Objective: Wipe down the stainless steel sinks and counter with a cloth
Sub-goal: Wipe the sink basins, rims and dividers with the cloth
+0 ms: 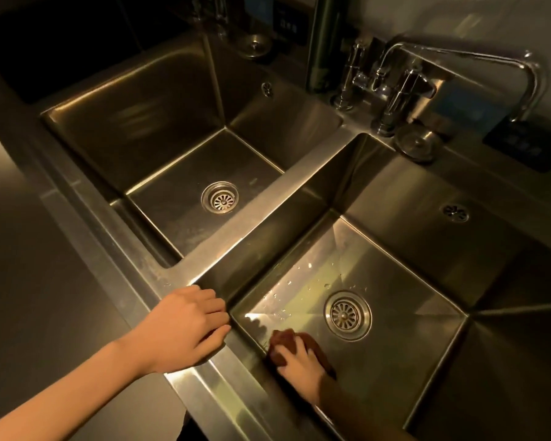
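Note:
Two stainless steel sinks sit side by side. Down in the right sink (411, 281), my right hand (299, 361) presses a dark brown cloth (282, 342) against the basin floor near its front left corner, just left of the round drain (347, 315). Its fingers lie over the cloth. Water drops glisten on the floor beyond the cloth. My left hand (188, 326) rests on the front rim (185, 380) where the divider meets it, its fingers bent over the edge. The left sink (159, 128) holds nothing but its drain (220, 197).
A tall curved faucet (528, 78) with chrome handles (398, 93) stands behind the right sink, beside a dark cylinder (325, 43). Round caps (417, 144) lie on the back ledge. A dark control panel (522, 144) sits far right. Flat counter (29, 249) stretches to the left.

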